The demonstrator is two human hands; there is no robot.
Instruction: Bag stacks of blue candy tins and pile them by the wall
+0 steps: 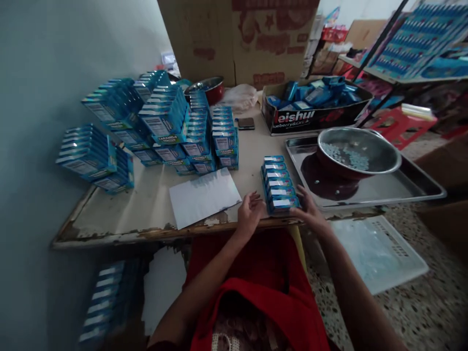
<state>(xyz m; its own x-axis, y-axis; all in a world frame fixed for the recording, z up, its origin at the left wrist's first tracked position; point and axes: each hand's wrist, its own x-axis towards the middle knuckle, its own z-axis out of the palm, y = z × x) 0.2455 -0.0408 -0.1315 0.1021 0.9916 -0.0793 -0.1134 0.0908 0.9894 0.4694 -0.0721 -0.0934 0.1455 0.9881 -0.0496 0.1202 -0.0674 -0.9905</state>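
A row of small blue candy boxes (278,183) stands in a blue display tray near the table's front edge. To its left is my left hand (251,209), fingers loosely curled and a little apart, with nothing visible in them. My right hand (310,212) is at the near right corner of the row, thumb and fingers spread. Whether its fingertips touch the boxes I cannot tell. A sheet of white paper (204,197) lies left of my left hand. On a metal tray (413,187) at the right rests a metal bowl (382,153) holding small pale blue pieces.
Stacks of filled blue display boxes (164,119) crowd the table's left side. Behind are a dark phone-like object (246,124), a red bowl (214,90) and a black carton (310,119) of blue packets. A large cardboard box (204,44) stands at the back, a red stool (400,122) to the right.
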